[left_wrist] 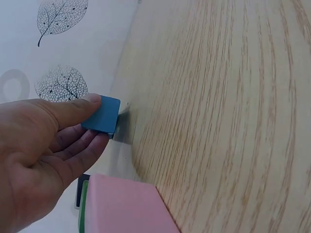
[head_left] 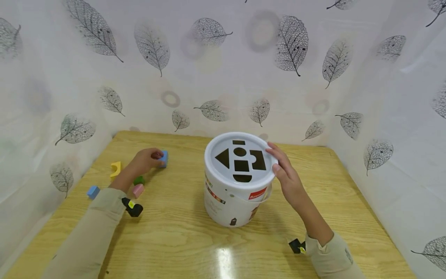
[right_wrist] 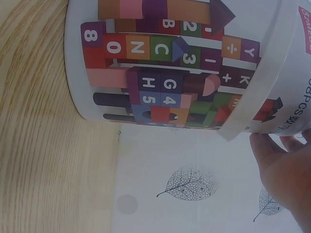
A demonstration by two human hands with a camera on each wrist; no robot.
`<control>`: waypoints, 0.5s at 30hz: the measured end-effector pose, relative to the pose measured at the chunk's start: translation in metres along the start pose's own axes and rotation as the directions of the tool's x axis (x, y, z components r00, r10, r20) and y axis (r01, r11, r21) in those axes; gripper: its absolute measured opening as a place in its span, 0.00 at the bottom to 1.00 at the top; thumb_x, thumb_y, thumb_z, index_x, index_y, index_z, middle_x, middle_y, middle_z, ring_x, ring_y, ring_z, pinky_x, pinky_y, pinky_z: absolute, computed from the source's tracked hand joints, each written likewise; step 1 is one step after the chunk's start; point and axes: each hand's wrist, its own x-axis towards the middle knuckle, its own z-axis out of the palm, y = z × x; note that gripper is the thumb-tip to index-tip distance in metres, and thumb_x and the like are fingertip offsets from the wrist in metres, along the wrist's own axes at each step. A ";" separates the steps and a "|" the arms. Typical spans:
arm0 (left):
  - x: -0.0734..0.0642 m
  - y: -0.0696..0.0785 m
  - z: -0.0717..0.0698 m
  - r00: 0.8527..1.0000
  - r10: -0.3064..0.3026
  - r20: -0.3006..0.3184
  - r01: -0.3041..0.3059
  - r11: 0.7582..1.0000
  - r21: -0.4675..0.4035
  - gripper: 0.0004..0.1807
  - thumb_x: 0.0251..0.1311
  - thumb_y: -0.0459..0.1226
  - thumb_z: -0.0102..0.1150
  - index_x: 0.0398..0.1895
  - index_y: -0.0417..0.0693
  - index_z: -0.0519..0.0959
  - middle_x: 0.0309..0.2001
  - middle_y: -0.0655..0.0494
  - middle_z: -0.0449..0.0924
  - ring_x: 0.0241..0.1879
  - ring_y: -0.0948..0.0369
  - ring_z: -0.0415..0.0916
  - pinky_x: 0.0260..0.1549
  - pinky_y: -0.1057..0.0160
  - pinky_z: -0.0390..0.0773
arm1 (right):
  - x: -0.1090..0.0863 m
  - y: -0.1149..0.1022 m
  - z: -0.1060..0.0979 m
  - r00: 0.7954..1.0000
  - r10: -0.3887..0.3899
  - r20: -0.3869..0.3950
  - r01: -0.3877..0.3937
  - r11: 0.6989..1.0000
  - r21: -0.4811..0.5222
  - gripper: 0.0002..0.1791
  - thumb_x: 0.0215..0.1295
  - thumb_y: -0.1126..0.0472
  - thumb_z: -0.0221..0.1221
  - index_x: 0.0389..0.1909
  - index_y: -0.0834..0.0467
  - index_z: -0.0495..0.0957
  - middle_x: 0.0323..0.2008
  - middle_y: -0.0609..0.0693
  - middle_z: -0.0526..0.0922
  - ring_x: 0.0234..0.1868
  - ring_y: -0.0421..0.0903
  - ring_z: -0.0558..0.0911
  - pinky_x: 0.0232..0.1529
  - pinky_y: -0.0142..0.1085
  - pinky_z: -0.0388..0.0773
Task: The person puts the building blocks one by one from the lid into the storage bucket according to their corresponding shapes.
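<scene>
On the left of the table, my left hand pinches a blue block between thumb and fingers. The left wrist view shows the block's square blue face at the fingertips. A white bucket stands upright in the middle, its lid pierced by several shaped holes: a triangle, a circle, rectangles and others. My right hand rests on the lid's right rim, fingers on top and along the edge. In the right wrist view, printed letter and number blocks cover the bucket's side.
Near my left forearm lie a yellow notched block, a green block, a pink block and a smaller blue block. Leaf-patterned white sheeting borders the back and sides of the wooden table.
</scene>
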 end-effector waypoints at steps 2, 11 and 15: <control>-0.001 0.001 -0.001 1.000 -0.019 0.004 0.019 1.000 -0.013 0.27 0.69 0.39 0.62 0.65 0.32 0.71 0.61 0.32 0.74 0.61 0.39 0.72 0.60 0.42 0.74 | 0.000 0.000 0.000 1.000 0.001 0.000 -0.001 1.000 0.000 0.24 0.79 0.63 0.39 0.73 0.58 0.64 0.79 0.49 0.55 0.81 0.51 0.49 0.71 0.22 0.56; -0.005 0.000 -0.002 1.000 0.009 0.007 -0.009 0.999 0.039 0.29 0.66 0.42 0.65 0.63 0.30 0.73 0.58 0.31 0.76 0.57 0.39 0.74 0.56 0.44 0.76 | 0.000 -0.001 0.000 1.000 0.005 0.000 -0.005 1.000 0.002 0.24 0.80 0.62 0.40 0.73 0.57 0.64 0.79 0.48 0.55 0.81 0.49 0.48 0.72 0.23 0.55; -0.003 0.000 -0.001 1.000 0.005 0.001 -0.005 0.999 0.036 0.28 0.68 0.40 0.63 0.65 0.30 0.72 0.61 0.30 0.74 0.61 0.38 0.72 0.61 0.41 0.73 | 0.000 0.001 -0.002 1.000 0.015 0.010 -0.015 1.000 -0.008 0.24 0.80 0.60 0.40 0.74 0.57 0.64 0.79 0.48 0.55 0.81 0.47 0.48 0.73 0.23 0.55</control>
